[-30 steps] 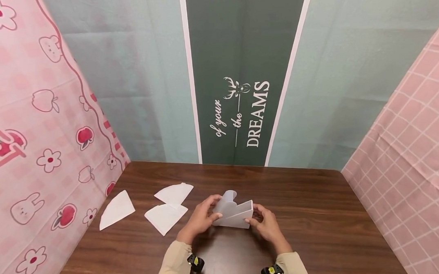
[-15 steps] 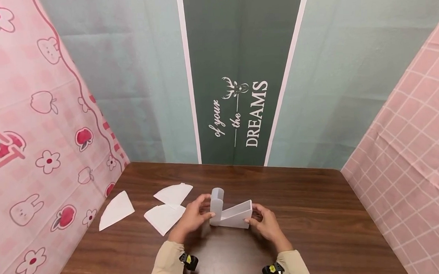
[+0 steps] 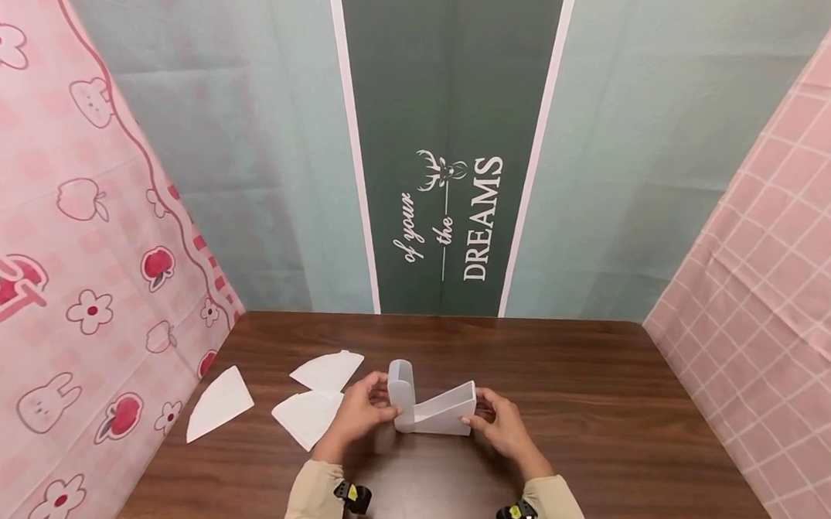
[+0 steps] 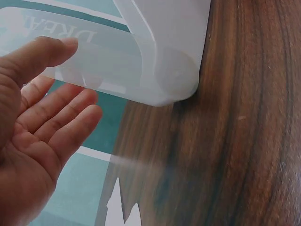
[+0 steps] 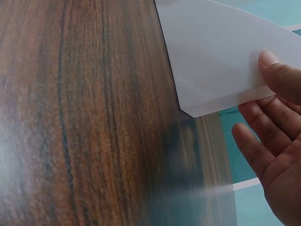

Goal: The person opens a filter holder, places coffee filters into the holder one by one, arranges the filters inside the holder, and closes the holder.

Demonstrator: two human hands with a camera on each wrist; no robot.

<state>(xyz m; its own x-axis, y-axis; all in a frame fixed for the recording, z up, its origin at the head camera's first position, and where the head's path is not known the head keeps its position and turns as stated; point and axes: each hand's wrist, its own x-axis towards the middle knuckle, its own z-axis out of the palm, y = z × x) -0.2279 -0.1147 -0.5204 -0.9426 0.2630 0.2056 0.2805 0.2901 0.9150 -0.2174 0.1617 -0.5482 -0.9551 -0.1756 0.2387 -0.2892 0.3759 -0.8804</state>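
Note:
A white wedge-shaped box (image 3: 446, 420), its top uncovered, stands on the table with a translucent hinged lid (image 3: 402, 395) swung upright at its left end. My left hand (image 3: 358, 411) pinches the lid's edge, thumb on the near face and fingers behind. In the left wrist view the lid (image 4: 108, 59) joins the box at a round hinge (image 4: 176, 73). My right hand (image 3: 504, 422) holds the tall right end of the box between thumb and fingers. The ribbed side wall (image 5: 216, 56) shows in the right wrist view. Little of the box's inside can be seen.
Fan-shaped white paper coffee filters lie left of the box: one at far left (image 3: 220, 403), one at the back (image 3: 328, 370) and one nearer (image 3: 307, 417), beside my left hand. The brown wooden table (image 3: 590, 438) meets hanging fabric on the left, back and right.
My left hand has moved left, swinging the lid from leaning over the box to upright at its left end. My right hand keeps its grip, and the box has hardly moved.

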